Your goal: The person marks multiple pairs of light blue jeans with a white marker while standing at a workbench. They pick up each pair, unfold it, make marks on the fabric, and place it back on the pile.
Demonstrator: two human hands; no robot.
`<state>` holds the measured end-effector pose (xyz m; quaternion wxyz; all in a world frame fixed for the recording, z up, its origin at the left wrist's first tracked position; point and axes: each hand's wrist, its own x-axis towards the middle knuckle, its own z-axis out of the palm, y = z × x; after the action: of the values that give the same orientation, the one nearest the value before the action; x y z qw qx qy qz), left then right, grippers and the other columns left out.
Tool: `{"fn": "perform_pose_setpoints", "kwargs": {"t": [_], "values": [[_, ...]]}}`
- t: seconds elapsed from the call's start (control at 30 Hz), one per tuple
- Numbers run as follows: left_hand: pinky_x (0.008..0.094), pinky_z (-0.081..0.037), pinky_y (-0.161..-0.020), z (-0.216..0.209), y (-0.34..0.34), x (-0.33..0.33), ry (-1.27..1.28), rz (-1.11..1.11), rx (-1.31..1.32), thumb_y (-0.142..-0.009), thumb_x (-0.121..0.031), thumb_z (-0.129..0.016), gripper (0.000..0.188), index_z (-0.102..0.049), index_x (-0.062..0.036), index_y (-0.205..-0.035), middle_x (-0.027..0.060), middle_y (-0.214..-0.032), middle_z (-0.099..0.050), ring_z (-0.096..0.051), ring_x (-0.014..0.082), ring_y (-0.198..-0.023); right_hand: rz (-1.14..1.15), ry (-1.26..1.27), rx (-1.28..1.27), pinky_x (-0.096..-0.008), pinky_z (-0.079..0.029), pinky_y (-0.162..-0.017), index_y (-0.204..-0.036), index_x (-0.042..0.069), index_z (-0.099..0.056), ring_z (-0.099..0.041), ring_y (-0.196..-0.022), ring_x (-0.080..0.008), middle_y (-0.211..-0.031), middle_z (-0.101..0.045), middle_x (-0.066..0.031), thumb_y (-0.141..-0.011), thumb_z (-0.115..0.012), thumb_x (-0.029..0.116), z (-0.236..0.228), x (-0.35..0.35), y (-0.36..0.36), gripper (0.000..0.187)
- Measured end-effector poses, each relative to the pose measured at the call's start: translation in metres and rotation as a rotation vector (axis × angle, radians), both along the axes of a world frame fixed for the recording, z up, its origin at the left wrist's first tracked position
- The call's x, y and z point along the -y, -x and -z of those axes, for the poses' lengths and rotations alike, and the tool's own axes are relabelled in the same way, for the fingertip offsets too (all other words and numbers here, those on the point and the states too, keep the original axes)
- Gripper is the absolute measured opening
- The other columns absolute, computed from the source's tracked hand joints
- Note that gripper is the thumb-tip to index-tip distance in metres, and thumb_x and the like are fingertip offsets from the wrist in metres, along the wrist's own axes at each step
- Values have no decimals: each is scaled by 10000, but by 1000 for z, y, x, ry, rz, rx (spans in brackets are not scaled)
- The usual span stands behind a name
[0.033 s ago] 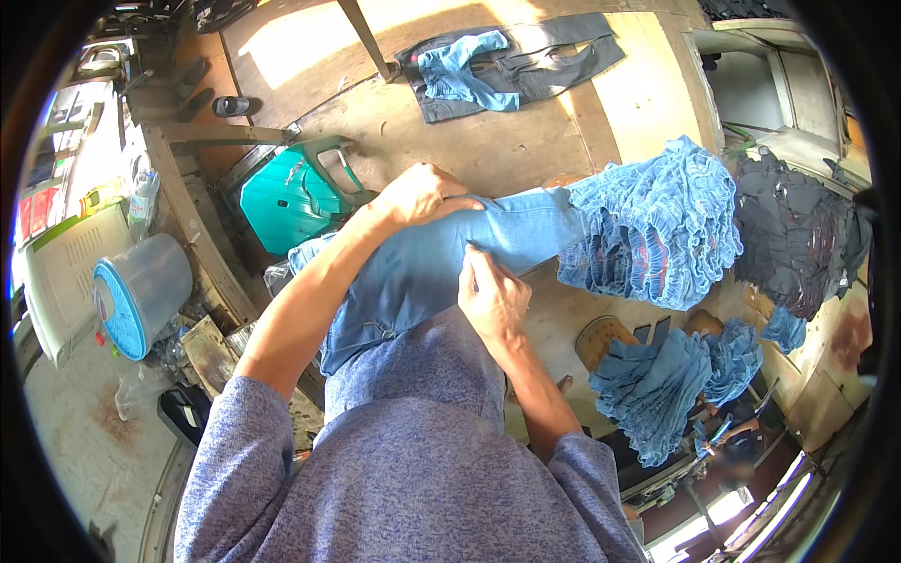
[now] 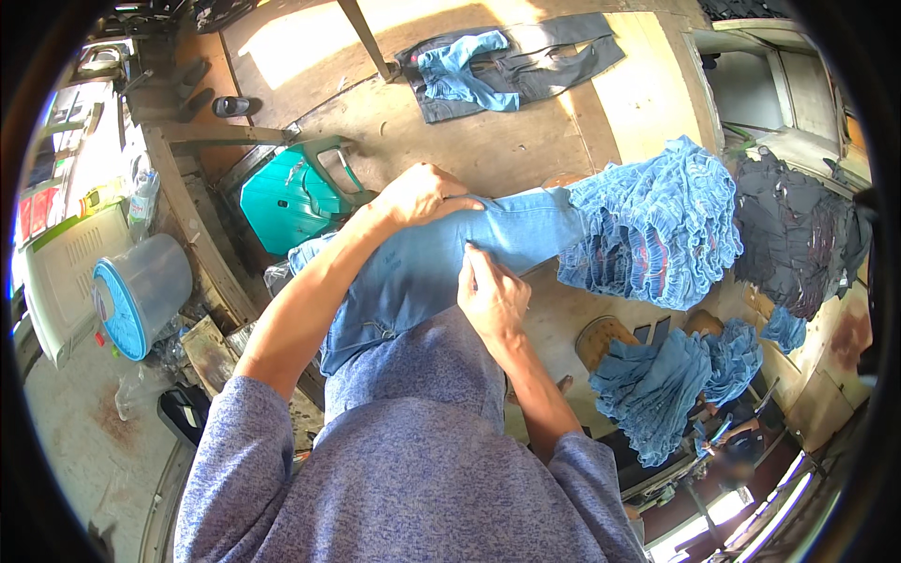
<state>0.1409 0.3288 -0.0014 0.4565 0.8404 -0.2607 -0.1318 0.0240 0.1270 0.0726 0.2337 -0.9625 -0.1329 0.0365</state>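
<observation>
A pair of light blue jeans (image 2: 413,272) lies stretched across my lap, one leg reaching toward a tall stack of folded blue jeans (image 2: 657,225) on the right. My left hand (image 2: 422,192) grips the upper edge of the leg with its fingers curled over the cloth. Below it, my right hand (image 2: 493,296) pinches the lower edge of the same leg with thumb and fingertips. My grey-blue knit top fills the lower middle of the view.
A dark pile of garments (image 2: 798,235) sits beyond the blue stack, and a smaller blue pile (image 2: 662,385) lies lower right. A teal plastic chair (image 2: 291,197) and a clear bucket with a blue lid (image 2: 141,291) stand on my left. More jeans (image 2: 507,61) lie on the wooden floor ahead.
</observation>
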Motion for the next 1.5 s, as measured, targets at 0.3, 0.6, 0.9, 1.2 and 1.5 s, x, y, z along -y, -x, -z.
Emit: {"fn": "perform_pose_setpoints", "kwargs": {"t": [0.3, 0.6, 0.9, 1.2, 1.5], "values": [[473, -587, -674, 4, -8, -1, -27, -8, 23, -991, -474, -761, 452, -802, -48, -845, 198, -769, -730, -721, 408, -720, 31, -101, -65, -399, -591, -536, -1124, 95, -727, -736, -580, -291, -699, -746, -107, -975, -718, 126, -2, 7, 4, 153], [465, -585, -669, 3, -6, 0, -8, -10, 30, -988, -461, -770, 434, -810, -50, -854, 203, -769, -730, -719, 407, -714, -25, -1, -61, -380, -573, -536, -1122, 69, -734, -735, -584, -260, -727, -742, -97, -976, -731, 78, -1, 6, 1, 146], [472, -577, -667, 5, -6, 0, 27, -16, 12, -991, -463, -766, 443, -810, -42, -859, 216, -761, -721, -713, 418, -718, 5, -49, -21, -392, -570, -533, -1097, 85, -739, -746, -594, -267, -730, -750, -112, -982, -731, 107, 1, 6, -3, 117], [467, -575, -651, 7, -7, 0, -13, -14, 12, -985, -476, -769, 454, -809, -46, -845, 213, -754, -721, -708, 416, -701, 38, -128, -76, -382, -550, -502, -1094, 93, -702, -716, -538, -245, -669, -716, -72, -996, -732, 89, 1, -4, -7, 102], [472, -578, -650, 8, -6, -1, 10, -18, 17, -995, -477, -759, 452, -815, -52, -852, 214, -752, -721, -700, 423, -689, -14, 7, -15, -396, -566, -520, -1082, 91, -707, -730, -564, -278, -703, -741, -102, -983, -722, 82, 5, -10, -8, 100]]}}
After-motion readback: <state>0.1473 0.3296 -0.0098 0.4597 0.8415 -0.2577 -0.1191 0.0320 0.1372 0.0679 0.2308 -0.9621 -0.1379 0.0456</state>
